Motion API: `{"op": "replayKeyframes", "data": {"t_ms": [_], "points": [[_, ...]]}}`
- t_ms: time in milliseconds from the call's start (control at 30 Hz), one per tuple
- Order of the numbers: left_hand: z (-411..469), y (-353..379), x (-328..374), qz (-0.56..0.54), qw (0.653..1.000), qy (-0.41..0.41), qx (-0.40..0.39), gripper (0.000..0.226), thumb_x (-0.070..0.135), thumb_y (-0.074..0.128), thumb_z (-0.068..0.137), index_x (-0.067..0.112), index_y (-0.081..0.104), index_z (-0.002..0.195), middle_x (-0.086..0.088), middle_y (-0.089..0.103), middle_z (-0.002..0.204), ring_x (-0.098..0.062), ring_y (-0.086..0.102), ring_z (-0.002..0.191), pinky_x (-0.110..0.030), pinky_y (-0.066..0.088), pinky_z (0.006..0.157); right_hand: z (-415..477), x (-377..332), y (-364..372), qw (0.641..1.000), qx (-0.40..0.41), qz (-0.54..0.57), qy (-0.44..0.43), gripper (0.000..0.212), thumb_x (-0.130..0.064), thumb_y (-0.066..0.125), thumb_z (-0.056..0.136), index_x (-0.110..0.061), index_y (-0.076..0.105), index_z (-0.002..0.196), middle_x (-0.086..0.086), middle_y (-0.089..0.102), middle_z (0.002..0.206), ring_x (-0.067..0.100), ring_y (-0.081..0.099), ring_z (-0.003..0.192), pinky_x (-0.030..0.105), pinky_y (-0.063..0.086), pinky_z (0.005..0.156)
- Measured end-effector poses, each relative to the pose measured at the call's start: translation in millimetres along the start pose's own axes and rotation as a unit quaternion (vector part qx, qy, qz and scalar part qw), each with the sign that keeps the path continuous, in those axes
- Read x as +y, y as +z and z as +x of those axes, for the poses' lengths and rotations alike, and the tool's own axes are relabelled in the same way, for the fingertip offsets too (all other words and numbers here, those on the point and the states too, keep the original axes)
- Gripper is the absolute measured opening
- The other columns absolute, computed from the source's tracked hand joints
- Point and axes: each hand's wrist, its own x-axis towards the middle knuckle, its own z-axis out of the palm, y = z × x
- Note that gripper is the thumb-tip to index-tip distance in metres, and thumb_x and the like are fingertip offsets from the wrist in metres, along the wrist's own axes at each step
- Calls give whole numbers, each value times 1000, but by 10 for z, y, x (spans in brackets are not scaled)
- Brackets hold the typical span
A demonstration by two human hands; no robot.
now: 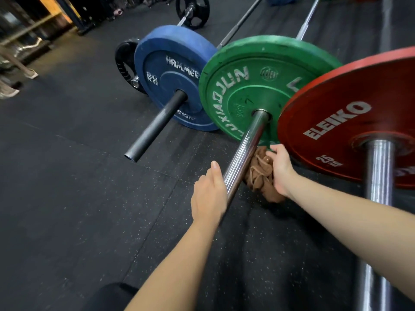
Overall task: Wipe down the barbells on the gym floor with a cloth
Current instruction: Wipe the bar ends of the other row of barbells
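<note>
Three barbells lie side by side on the black rubber floor. The middle one has a chrome sleeve (249,147) sticking out of a green plate (253,86). My left hand (210,194) grips the near end of that sleeve from the left. My right hand (280,169) holds a bunched brown cloth (260,176) against the right underside of the same sleeve. To the left lies a barbell with a dark sleeve (157,126) and a blue plate (170,72). On the right, a red plate (350,122) sits on a thick chrome sleeve (379,176).
A smaller black plate (125,63) stands behind the blue one, and another black plate (193,11) on a bar lies farther back. Someone's shoes (9,92) show at the left edge. My dark-clad knee (107,297) is at the bottom.
</note>
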Motion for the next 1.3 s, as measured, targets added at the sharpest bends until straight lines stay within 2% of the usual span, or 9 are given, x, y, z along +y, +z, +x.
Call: {"op": "replayKeyframes", "data": {"t_ms": [133,267,333,467,600,700,933,1067,1300], "points": [[8,-1,-11,-19,1000,-12,-5,72,59,7,105,21,64,128,0,66,119,-25,55,115,-49,41,104,13,-90,-51,1000,-9,-17,-8,31,-39,44,104,-15,64,107,2,65,88,22,61,75,33,47,76],[11,-8,-8,-42,999,-32,-9,78,66,6,102,23,67,121,3,66,122,-22,56,117,-48,40,108,-124,298,-83,989,-60,-136,25,33,-36,39,106,-14,61,115,-3,63,117,19,60,100,33,41,96],[12,-19,-4,-47,998,-34,-10,77,66,6,103,22,68,121,3,66,122,-21,56,118,-48,39,109,-224,543,-68,983,-87,-154,58,42,-38,39,105,-9,61,125,-1,61,113,22,60,104,34,39,99],[27,-33,-12,-52,998,-40,-8,77,64,7,104,21,66,126,2,65,127,-22,54,122,-48,37,111,-303,602,-34,989,-85,-65,107,41,-37,38,105,-7,64,97,4,58,66,22,58,59,32,47,66],[31,-30,-16,-49,998,-40,-11,78,65,6,104,19,65,130,-2,66,128,-24,56,121,-48,39,111,-122,323,-77,995,-49,-46,75,51,-46,36,103,-8,64,123,3,66,76,25,63,64,34,47,68],[39,-23,-20,-54,997,-48,-7,77,65,7,104,21,67,123,-1,66,123,-23,57,116,-46,40,107,-90,160,-113,997,-45,-26,50,46,-43,35,104,-9,66,101,6,69,64,26,63,66,32,46,67],[38,-44,-12,-52,997,-52,-15,79,67,5,103,21,67,121,-3,67,121,-24,57,117,-45,40,105,-243,506,-29,988,-83,-106,75,40,-38,36,105,-15,62,123,-9,62,101,20,64,95,33,38,87],[43,-49,-18,-54,997,-54,-13,83,69,2,101,21,68,115,-4,67,116,-23,59,112,-42,41,99,-398,795,-2,977,-130,-115,125,48,-41,36,104,-5,59,126,9,65,114,26,65,93,38,47,102],[46,-54,-20,-62,996,-59,-16,83,69,2,101,20,67,120,-4,67,119,-24,58,115,-43,40,101,-299,479,-42,990,-90,-79,81,48,-44,37,98,-5,63,113,11,63,97,29,59,86,39,49,95]]}}
